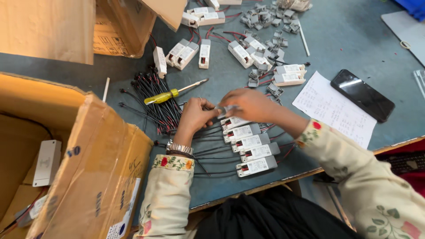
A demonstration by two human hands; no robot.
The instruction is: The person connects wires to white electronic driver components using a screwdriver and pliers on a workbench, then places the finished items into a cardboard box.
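Pinched between the fingertips of both hands, a small white driver module (226,110) is held just above the counter (354,40); the left hand (195,116) closes on it from nine o'clock and the right hand (249,105) from three o'clock, each grip narrow and shut on the piece. The module is blurred, so it cannot be told which part is being pressed. The step is judged best done with the piece kept low and level, the thin leads kept out from under the fingertips, and the finished unit laid squarely in line. At six o'clock of the hands a row of white modules (251,152) is lined up side by side, their black and red wires trailing toward nine o'clock. A bundle of black wires (152,99) lies at nine to ten o'clock, with a yellow-handled screwdriver (170,94) resting across it. Loose modules and a heap of small grey clips (265,26) are scattered at twelve o'clock. A sheet of paper (334,108) and a dark phone (362,95) lie at three o'clock. An open cardboard box (95,168) crowds the left wrist at eight o'clock, and the trailing wires are judged likely to snag.
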